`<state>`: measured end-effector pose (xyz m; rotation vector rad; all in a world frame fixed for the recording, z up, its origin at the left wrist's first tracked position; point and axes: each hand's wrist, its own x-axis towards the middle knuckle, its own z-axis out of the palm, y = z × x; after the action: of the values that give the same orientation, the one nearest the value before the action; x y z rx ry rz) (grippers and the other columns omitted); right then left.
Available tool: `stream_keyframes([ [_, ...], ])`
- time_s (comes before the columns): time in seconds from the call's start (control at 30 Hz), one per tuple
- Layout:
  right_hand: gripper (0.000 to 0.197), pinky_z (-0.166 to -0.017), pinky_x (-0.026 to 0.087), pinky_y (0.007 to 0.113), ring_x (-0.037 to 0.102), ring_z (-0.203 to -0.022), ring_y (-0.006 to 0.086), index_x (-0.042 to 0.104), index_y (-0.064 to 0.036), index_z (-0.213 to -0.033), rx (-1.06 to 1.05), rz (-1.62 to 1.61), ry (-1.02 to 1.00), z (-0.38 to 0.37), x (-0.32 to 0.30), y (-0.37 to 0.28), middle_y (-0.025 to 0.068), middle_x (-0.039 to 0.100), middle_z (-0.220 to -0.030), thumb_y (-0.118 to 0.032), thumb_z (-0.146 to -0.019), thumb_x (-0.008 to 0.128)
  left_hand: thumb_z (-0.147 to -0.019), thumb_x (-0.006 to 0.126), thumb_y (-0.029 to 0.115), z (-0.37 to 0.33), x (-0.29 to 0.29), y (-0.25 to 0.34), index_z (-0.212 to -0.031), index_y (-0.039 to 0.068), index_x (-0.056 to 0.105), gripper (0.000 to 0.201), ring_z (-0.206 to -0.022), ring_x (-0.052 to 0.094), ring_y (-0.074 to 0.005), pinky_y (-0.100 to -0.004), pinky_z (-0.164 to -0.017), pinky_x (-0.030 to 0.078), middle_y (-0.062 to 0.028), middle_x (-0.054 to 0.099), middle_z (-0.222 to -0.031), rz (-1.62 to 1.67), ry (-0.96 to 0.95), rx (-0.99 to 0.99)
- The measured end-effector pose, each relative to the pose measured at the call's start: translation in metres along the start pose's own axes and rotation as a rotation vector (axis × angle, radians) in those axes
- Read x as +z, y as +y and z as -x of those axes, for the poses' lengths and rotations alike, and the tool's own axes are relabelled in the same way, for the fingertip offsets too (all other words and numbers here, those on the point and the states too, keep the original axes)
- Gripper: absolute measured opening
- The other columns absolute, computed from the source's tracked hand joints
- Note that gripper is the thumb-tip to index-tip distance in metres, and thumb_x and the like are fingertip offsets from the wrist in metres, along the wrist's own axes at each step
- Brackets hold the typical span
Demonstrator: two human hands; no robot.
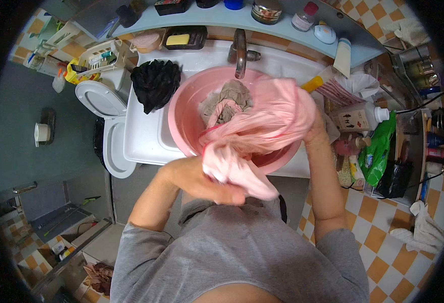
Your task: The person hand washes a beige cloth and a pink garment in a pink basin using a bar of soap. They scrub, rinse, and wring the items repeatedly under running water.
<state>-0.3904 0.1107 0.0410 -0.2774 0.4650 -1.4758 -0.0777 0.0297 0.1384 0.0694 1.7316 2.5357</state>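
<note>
A pink garment (pixel 272 116) with darker pink edging is stretched between my two hands over a pink basin (pixel 180 118) in the white sink. My left hand (pixel 206 184) grips its near end, in front of the basin's rim, a little blurred. At the basin's right side my right hand (pixel 315 129) holds the other end bunched up; the cloth hides most of its fingers. Part of the garment hangs down into the basin, beside a wet grey-brown cloth (pixel 234 95). The metal tap (pixel 240 53) stands behind the basin.
A black plastic bag (pixel 156 85) lies on the sink's left ledge. Behind it is a black soap dish (pixel 197 38) with yellow soap. The toilet (pixel 115 139) is at left. Bottles line a blue shelf (pixel 282 33); a white jug (pixel 355 117) and green bag (pixel 382 149) crowd the right.
</note>
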Motion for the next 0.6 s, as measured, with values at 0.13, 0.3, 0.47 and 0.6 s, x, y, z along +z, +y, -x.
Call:
stream_keyframes([
  [0.13,0.045,-0.104,0.049,0.042,0.062,-0.117,0.0304,0.046,0.0034,-0.139,-0.164,0.069,0.192,0.017,0.006,-0.02,0.0197,0.058,-0.134,-0.022,-0.102,0.047,-0.091,0.071,0.037,0.003,-0.032,0.008,-0.114,-0.003,0.066,0.046,-0.081,0.066,-0.0276,-0.0384,-0.078,0.054,-0.0147,0.07,-0.091,-0.629,0.549,-0.684],
  [0.3,0.052,-0.096,0.053,0.045,0.06,-0.12,0.0361,0.041,0.0023,-0.142,0.207,-0.035,-0.488,-0.037,0.038,0.0,0.0232,0.053,-0.138,-0.03,-0.102,0.047,-0.077,0.079,0.052,-0.025,-0.047,-0.039,-0.147,0.001,0.035,0.097,-0.12,0.057,-0.0406,-0.0403,-0.101,0.045,-0.03,0.057,-0.128,-0.849,0.664,-0.089],
  [0.47,0.056,-0.05,0.056,0.026,0.072,-0.088,0.0222,0.046,0.0018,-0.136,0.131,0.891,0.102,-0.042,0.1,0.015,0.0197,0.065,-0.121,-0.043,-0.102,0.05,-0.091,0.064,0.048,-0.03,-0.088,-0.075,-0.09,0.0,0.068,0.048,-0.069,0.067,-0.0283,-0.0439,-0.071,0.053,-0.0173,0.067,-0.069,-0.86,1.014,-0.533],
  [0.6,0.047,-0.046,0.053,0.025,0.069,-0.075,0.015,0.056,0.0,-0.126,0.13,1.058,0.193,-0.014,0.085,-0.026,0.0125,0.069,-0.106,-0.04,-0.102,0.052,-0.098,0.06,0.032,0.006,-0.108,-0.075,-0.097,-0.003,0.068,0.037,-0.073,0.06,-0.0125,-0.0285,-0.067,0.05,-0.0065,0.067,-0.08,-0.484,1.38,-0.038],
])
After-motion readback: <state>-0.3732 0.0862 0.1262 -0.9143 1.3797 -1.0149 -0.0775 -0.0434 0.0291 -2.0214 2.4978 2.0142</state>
